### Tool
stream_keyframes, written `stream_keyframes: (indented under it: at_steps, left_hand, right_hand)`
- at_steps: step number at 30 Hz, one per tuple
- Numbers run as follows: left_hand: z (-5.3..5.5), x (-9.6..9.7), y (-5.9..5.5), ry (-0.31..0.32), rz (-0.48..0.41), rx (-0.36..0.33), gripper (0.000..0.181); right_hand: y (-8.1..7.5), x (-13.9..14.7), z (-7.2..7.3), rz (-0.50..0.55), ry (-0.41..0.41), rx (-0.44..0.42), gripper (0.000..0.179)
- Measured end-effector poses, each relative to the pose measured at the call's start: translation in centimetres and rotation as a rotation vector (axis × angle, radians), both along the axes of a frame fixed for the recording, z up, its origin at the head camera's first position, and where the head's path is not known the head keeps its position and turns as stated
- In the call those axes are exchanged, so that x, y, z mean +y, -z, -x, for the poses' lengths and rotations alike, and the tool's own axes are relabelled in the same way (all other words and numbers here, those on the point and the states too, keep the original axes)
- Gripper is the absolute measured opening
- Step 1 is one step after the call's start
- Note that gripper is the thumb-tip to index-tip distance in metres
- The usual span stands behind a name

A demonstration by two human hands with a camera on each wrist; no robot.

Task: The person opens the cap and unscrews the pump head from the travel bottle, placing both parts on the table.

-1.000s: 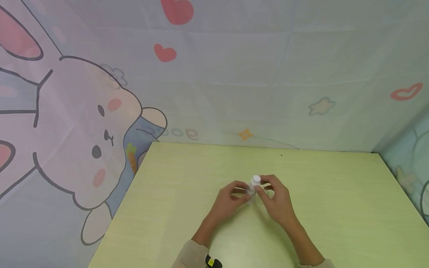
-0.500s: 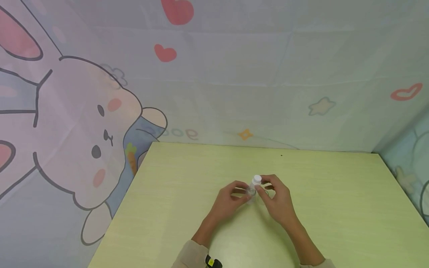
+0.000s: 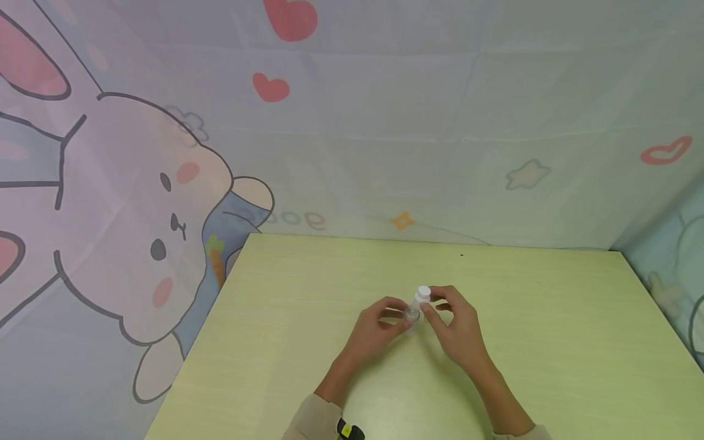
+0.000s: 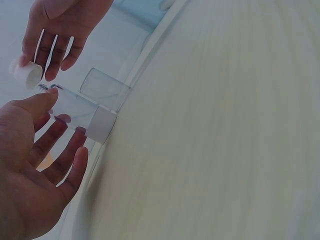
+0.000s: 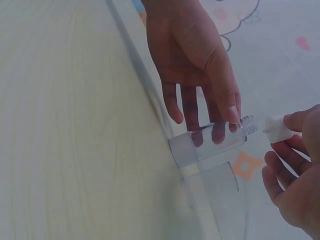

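My left hand (image 3: 376,327) grips a clear bottle (image 5: 220,137) with a white base, thumb on one side and fingers on the other. The bottle stands upright on the table, and its threaded neck (image 5: 248,125) is bare. Between thumb and fingers, my right hand (image 3: 455,324) pinches a white pump top (image 5: 278,128), just above the neck and apart from it. A short gap between the two shows in both wrist views. Beside the bottle stands a clear, cup-like cover (image 4: 105,89), touched by neither hand. My right hand mostly hides this cover in the head view.
The pale yellow-green table (image 3: 308,269) extends around both hands. A printed cloth (image 3: 385,122) with hearts and a rabbit hangs behind it and at the left side. One tiny dark speck (image 3: 462,255) lies near the table's back edge.
My right hand has moved slightly up and to the right with the white pump top, widening the distance from the bottle. My left hand and the bottle have stayed in place.
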State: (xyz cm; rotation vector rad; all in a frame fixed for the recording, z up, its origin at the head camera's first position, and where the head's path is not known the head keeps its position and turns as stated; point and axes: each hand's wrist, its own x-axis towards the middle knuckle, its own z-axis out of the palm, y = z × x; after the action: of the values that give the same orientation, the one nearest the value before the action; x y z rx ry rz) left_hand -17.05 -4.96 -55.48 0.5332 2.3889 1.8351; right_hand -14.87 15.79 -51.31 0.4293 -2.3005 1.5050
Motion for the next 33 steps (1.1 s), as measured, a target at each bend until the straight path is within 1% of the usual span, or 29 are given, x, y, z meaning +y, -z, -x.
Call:
stream_keyframes:
  at_steps: [4,12,20,27,33]
  left_hand:
    - [-0.02,-0.03,-0.02,-0.001,0.0,0.006,0.027]
    - [-0.02,0.02,0.0,-0.004,0.0,-0.009,0.026]
    - [0.11,0.1,0.08,-0.006,-0.003,-0.006,0.026]
    - [-0.12,0.04,-0.2,0.001,-0.008,-0.007,0.026]
    - [0.04,-0.08,-0.03,0.01,-0.007,0.002,0.025]
  right_hand:
    - [0.05,0.06,0.03,-0.003,0.002,0.001,0.024]
    - [-0.08,0.12,-0.06,-0.004,0.002,-0.004,0.024]
    - [-0.31,0.22,-0.09,0.005,0.001,-0.002,0.024]
    - [-0.14,0.39,0.01,-0.001,0.011,0.006,0.024]
    - [-0.18,0.53,0.04,0.005,0.013,0.009,0.024]
